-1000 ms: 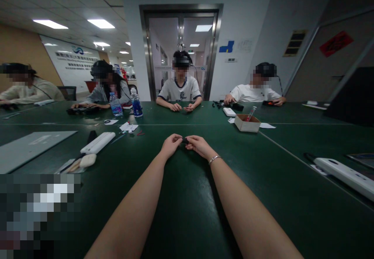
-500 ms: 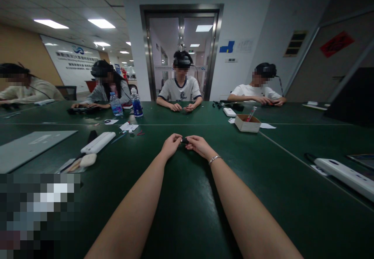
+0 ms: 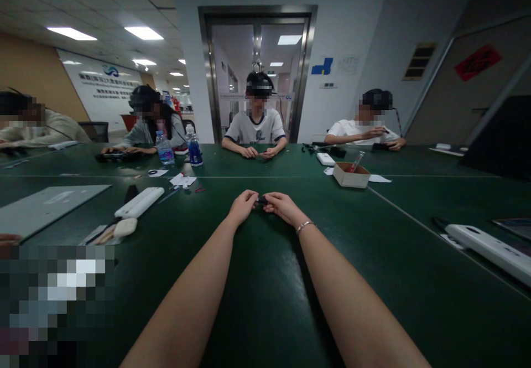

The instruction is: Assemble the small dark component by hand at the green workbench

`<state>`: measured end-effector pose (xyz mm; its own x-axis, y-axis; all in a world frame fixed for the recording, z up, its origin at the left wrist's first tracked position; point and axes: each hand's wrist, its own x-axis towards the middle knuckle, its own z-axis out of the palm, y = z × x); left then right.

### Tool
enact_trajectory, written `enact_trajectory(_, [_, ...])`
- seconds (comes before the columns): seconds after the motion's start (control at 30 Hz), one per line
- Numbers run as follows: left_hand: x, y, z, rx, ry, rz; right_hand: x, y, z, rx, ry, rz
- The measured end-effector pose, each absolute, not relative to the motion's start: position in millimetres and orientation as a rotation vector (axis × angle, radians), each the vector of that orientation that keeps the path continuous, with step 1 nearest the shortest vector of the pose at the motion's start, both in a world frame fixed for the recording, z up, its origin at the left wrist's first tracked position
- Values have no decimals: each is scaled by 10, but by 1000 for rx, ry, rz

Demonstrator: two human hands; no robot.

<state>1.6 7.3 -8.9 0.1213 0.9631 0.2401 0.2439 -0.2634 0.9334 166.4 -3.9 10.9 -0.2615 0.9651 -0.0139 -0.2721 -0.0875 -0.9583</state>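
Observation:
Between my two hands is a small black object (image 3: pixel 262 200), with a lighter, shiny bit at its left end; it is too small to name. My left hand (image 3: pixel 243 206) is closed in a pinch at its left end. My right hand (image 3: pixel 284 207), below a silver bracelet (image 3: pixel 305 226) on the wrist, pinches the right end. Fingers cover most of the object. Both hands are low over the dark green table (image 3: pixel 265 279), and both forearms reach forward from the bottom edge.
A white power strip (image 3: pixel 140 203) and an earbud-like white case (image 3: pixel 125 227) lie left. Papers (image 3: pixel 182 180) and two bottles (image 3: pixel 194 149) are farther back. A small box (image 3: pixel 352 175) stands right of my hands; another power strip (image 3: pixel 489 252) lies far right. Several people sit around the table.
My hands and the black object stay nearly still. The person at the right back has lifted one hand. Part of another person's hand has appeared at the left edge, by the grey board.

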Motion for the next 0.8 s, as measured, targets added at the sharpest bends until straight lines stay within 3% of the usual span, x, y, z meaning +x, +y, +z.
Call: enact_trajectory(0.8, [14, 89, -105, 1687, 1227, 1225, 1662, -44, 120, -909, -1143, 1560])
